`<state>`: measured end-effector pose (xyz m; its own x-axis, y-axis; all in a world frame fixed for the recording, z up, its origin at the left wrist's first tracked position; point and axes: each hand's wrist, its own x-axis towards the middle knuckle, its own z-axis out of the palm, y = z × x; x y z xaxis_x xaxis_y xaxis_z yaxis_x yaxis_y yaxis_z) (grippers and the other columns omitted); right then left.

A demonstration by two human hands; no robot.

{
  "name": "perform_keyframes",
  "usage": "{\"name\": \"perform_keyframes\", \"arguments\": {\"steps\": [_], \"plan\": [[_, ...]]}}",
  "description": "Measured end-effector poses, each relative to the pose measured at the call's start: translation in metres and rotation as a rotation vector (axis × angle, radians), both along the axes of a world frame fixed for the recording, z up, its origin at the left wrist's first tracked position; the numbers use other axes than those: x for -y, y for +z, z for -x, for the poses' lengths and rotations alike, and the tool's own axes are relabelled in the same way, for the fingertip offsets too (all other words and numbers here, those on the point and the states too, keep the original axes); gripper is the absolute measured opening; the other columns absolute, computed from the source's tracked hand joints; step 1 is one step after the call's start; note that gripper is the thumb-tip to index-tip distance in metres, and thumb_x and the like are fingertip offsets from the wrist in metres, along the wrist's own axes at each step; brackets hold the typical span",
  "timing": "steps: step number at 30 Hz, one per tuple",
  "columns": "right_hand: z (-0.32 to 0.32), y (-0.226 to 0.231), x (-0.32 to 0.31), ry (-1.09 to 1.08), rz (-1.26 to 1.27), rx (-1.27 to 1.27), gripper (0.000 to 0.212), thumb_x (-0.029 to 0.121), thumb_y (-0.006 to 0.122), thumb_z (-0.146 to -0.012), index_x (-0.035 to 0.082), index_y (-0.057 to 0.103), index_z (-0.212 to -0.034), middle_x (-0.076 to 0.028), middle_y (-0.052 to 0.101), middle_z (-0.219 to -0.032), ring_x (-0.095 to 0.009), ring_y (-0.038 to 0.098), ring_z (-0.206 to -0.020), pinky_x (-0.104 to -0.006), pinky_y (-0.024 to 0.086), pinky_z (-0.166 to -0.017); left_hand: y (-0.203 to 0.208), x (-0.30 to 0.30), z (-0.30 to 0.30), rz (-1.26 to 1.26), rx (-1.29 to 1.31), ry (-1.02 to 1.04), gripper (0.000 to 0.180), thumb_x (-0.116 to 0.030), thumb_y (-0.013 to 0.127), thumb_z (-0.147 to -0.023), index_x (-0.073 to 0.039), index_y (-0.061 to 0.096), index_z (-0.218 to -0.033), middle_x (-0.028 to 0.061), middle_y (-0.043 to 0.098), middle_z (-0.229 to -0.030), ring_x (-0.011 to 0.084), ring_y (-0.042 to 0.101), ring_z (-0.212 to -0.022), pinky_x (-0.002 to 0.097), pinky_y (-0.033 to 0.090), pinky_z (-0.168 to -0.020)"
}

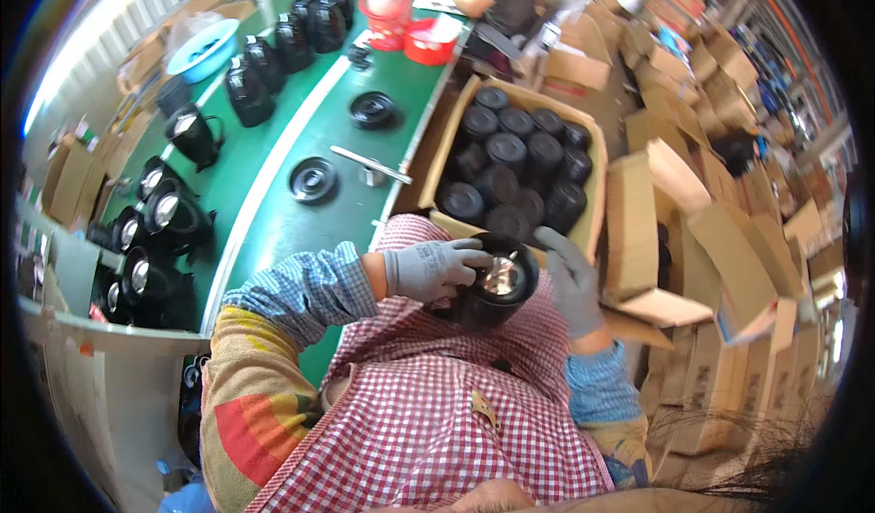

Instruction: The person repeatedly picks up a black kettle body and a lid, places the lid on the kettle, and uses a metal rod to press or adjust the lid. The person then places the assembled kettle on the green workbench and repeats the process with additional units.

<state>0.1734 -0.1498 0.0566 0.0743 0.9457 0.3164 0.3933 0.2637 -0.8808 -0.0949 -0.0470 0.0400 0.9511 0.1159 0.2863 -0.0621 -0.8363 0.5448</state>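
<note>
The left hand (427, 271), in a grey knitted glove, is laid palm down from the left, its fingers curled over the rim of a rounded black vessel with a shiny metallic interior (494, 305), by which it is gripped. The vessel is held above the lap, mouth tilted upward, against a red-and-white checked apron (447, 399). The right hand (572, 285), likewise gloved, is raised just beside the vessel with fingers extended and loosely spread; whether the rim is touched cannot be told. The left thumb and the vessel's underside are hidden. Farther out, an open brown cardboard box (597, 162) is filled with dark cylinders, their lower parts concealed. On the green tabletop (273, 226), a flat black round part (313, 180) is seen.
</note>
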Motion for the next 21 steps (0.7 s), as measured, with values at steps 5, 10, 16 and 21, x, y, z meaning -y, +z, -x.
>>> {"name": "perform_keyframes", "arguments": {"steps": [5,10,16,21], "plan": [[-0.007,-0.070,0.024,0.110,0.146,-0.058,0.027,0.008,0.059,-0.099,-0.001,0.068,-0.123,-0.014,0.072,-0.120,-0.025,0.067,-0.114,-0.0345,0.050,-0.102,-0.040,0.011,-0.036,0.136,-0.125,-0.118,0.017,-0.007,0.076,-0.076,0.000,0.068,-0.089,0.0193,0.054,-0.139,0.0385,0.051,-0.131,0.0458,0.048,-0.106],[-0.037,-0.063,-0.008,0.437,0.312,-0.050,0.043,0.016,0.070,-0.089,0.000,0.065,-0.129,-0.016,0.068,-0.129,-0.028,0.064,-0.119,-0.0380,0.048,-0.105,-0.019,0.012,-0.051,0.116,-0.151,0.014,0.027,-0.010,0.076,-0.077,-0.002,0.068,-0.101,0.0178,0.058,-0.134,0.0364,0.053,-0.128,0.0455,0.047,-0.106],[-0.045,-0.073,-0.041,0.639,0.280,0.392,0.066,0.028,0.079,-0.077,0.006,0.061,-0.137,-0.016,0.060,-0.140,-0.035,0.055,-0.130,-0.0449,0.041,-0.114,-0.040,0.008,-0.044,0.244,-0.057,0.105,0.045,-0.008,0.077,-0.075,-0.004,0.066,-0.119,0.0169,0.059,-0.131,0.0369,0.053,-0.130,0.0454,0.047,-0.108],[-0.044,-0.083,-0.059,0.688,0.368,0.364,0.061,0.026,0.081,-0.079,0.007,0.062,-0.134,-0.016,0.059,-0.141,-0.033,0.054,-0.132,-0.0438,0.041,-0.113,-0.049,-0.005,-0.038,0.369,0.046,0.063,0.050,-0.008,0.077,-0.080,-0.002,0.063,-0.128,0.0188,0.058,-0.137,0.0384,0.051,-0.133,0.0455,0.048,-0.107]]}}
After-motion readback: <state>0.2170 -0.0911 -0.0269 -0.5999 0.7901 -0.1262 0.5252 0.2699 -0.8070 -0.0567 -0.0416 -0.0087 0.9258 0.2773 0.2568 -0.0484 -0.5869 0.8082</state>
